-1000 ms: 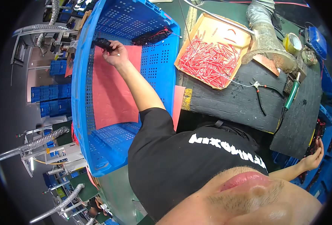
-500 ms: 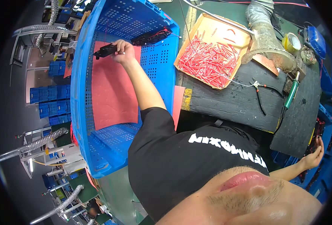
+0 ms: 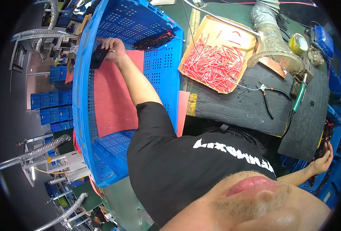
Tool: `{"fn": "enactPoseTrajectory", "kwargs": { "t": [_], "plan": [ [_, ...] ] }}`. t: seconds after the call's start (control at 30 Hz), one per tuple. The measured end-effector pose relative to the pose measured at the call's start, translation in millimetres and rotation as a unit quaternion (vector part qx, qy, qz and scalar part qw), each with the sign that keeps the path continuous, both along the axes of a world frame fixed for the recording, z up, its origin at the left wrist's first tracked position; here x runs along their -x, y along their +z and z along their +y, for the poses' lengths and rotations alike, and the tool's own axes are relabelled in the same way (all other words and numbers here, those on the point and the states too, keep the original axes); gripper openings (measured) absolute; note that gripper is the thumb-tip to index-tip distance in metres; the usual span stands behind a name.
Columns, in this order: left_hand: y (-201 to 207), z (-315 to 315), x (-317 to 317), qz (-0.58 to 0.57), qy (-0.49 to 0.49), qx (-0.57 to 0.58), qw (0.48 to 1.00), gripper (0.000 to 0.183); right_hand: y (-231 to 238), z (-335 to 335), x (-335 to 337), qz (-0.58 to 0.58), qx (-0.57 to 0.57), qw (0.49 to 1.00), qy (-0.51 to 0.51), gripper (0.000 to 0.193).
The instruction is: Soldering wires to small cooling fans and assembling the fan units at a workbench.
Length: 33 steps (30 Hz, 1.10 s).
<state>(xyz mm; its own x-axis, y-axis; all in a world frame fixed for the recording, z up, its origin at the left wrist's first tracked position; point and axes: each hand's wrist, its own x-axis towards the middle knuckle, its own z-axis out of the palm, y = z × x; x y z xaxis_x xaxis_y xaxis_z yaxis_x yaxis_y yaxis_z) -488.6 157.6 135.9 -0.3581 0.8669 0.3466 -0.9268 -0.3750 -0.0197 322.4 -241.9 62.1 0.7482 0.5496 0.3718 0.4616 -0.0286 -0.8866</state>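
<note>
My left hand (image 3: 114,49) reaches into the large blue crate (image 3: 160,77) on the left. Its fingers are closed on a black plastic part (image 3: 99,57), held above the red sheet (image 3: 116,100) near the crate's far-left wall. Motion blurs the part, so its exact kind does not show. More black parts with red wires (image 3: 155,41) lie against the far-right corner inside the crate. At the far right, my right hand (image 3: 323,161) has its fingers loosely stretched beside dark parts with red wires (image 3: 326,131) in another blue crate; whether it touches them I cannot tell.
On the dark workbench (image 3: 232,111) stand a cardboard tray (image 3: 251,38) of short red tubes, pliers (image 3: 266,98), a soldering iron with a green handle (image 3: 299,98) and a fume-extraction hood (image 3: 272,48). A roll of tape (image 3: 299,43) sits behind. Blue crates (image 3: 53,102) are stacked across the aisle.
My left hand has moved left and slightly away from me, carrying the black part, which has turned, toward the crate's left wall. My right hand looks unchanged.
</note>
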Motion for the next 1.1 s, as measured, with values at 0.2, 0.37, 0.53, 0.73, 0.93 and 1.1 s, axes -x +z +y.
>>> {"fn": "enactPoseTrajectory", "kwargs": {
  "t": [0.2,0.37,0.53,0.73,0.93,1.1],
  "plan": [
    [0.9,13.6,-17.7,0.131,-0.114,-0.032,0.984,0.025,-6.5,9.1,5.2,0.015,0.004,1.000,0.012,0.031],
    [-12.7,2.7,-13.2,0.079,-0.093,-0.051,0.991,0.015,4.5,3.9,12.2,0.003,0.014,1.000,-0.001,0.030],
    [-35.0,-36.3,-21.7,0.194,-0.133,-0.072,0.969,0.031,18.8,9.0,30.7,0.013,0.013,1.000,-0.015,0.033],
    [0.7,-106.9,-135.4,0.416,0.013,0.159,0.895,0.040,41.4,35.6,60.8,-0.051,-0.084,0.991,0.092,0.031],
    [-42.2,-160.6,-290.6,0.091,-0.392,0.007,0.915,0.032,60.9,83.3,185.2,-0.028,-0.078,0.937,0.339,0.024],
    [-65.8,-221.7,-376.2,-0.192,-0.652,0.262,0.685,0.022,76.3,123.7,249.6,-0.287,-0.044,0.843,0.452,0.028]
  ]
}}
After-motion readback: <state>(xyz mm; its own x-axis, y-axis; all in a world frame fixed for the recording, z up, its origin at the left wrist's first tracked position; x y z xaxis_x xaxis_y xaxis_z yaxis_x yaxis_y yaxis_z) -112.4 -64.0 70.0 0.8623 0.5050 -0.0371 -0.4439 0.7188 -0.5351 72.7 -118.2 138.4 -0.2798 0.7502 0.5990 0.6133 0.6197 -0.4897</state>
